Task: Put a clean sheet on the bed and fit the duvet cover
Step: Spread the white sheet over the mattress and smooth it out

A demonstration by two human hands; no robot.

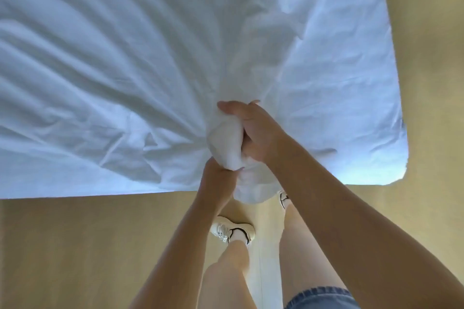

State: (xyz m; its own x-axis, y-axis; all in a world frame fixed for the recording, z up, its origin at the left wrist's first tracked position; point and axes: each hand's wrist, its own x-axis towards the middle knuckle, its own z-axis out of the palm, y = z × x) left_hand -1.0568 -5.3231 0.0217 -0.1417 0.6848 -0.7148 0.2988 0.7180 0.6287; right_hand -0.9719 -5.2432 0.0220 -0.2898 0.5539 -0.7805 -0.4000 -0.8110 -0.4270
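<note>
A white sheet (105,63) covers the bed and fills the upper part of the head view, with folds fanning out from a gathered bunch near the bed's near edge. My right hand (253,128) is clenched around the top of that bunch. Just below it, my left hand (217,173) grips the same bunch from underneath. A loose tail of the fabric (253,190) hangs down past the bed's edge over the floor. On the right the cloth lies flatter, and its corner (391,158) reaches the bed's rounded corner.
Pale wooden floor (75,246) runs along the near side and the right side of the bed. My legs and white trainers (231,229) stand close to the bed's edge, directly under my hands.
</note>
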